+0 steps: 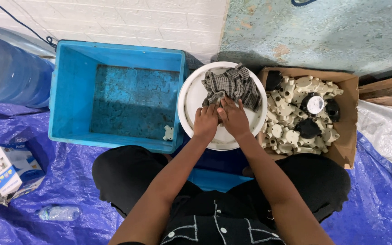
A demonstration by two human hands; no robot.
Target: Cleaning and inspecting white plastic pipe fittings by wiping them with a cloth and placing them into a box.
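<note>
Nearest to us were our own knees in black cloth, set on the blue tarpaulin point(32, 218), with both forearms reaching toward twelve o'clock. Our left hand point(205, 121) and right hand point(233, 119) lay side by side, touching, on the round white lid point(191, 97). The checked grey cloth point(232, 84) was bunched just past the fingertips, at twelve to one o'clock from them. Its long axis ran roughly nine to three across the lid. Both hands reached it; the right sat slightly nearer its bulk. The fingers of each hand pressed down on the cloth's near edge, but we could not tell whether either grip was closed around it or merely flat upon it. At three o'clock stood a cardboard box point(348, 149) of cream plastic fittings point(291, 136). At nine o'clock was a blue crate point(69, 90), one cream fitting point(168, 133) in its corner.
</note>
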